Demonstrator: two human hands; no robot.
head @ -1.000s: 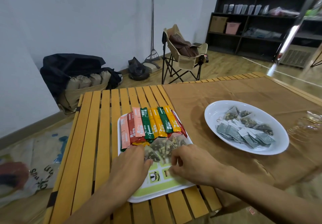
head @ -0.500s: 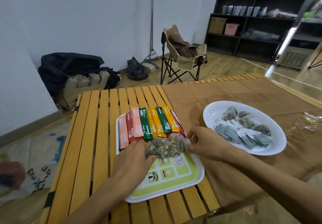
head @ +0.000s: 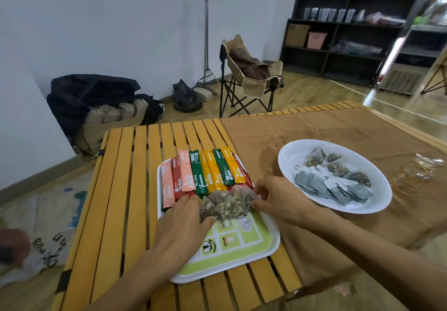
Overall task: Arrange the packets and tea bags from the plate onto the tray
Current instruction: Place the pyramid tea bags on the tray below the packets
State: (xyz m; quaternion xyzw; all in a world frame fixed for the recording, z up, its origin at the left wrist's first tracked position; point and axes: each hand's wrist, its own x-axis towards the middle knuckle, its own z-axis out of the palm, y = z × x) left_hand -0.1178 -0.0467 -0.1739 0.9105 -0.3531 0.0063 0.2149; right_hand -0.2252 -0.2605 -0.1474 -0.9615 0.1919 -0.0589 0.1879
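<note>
Tray (head: 263, 250), white rim with green printed centre, sits on slatted wooden worktop (head: 116, 189). Far half of tray carries a row of stick packets (head: 205, 175) laid side by side: pink, red, green, yellow, orange. Just nearer than them, a row of mesh pyramid tea bags (head: 227, 204) overlapping each other, touching the near ends of the packets. Left hand (head: 183, 221) lies palm down on tray, fingers fairly straight, fingertips against the left end of the tea bag row. Right hand (head: 278, 197) has fingers curled, pinching the right end of the same row at the tray's right edge. White plate (head: 290, 156) to the right, on brown cloth (head: 314, 127) covering that side of the worktop, well apart from the tray. Plate holds more pyramid tea bags (head: 336, 165) at its far side and a pile of grey flat sachets (head: 333, 187) at its near side. Clear glass item (head: 416, 172) right of plate, too blurred to identify. Folding chair (head: 249, 71) and dark shelving (head: 350, 44) in background.
</note>
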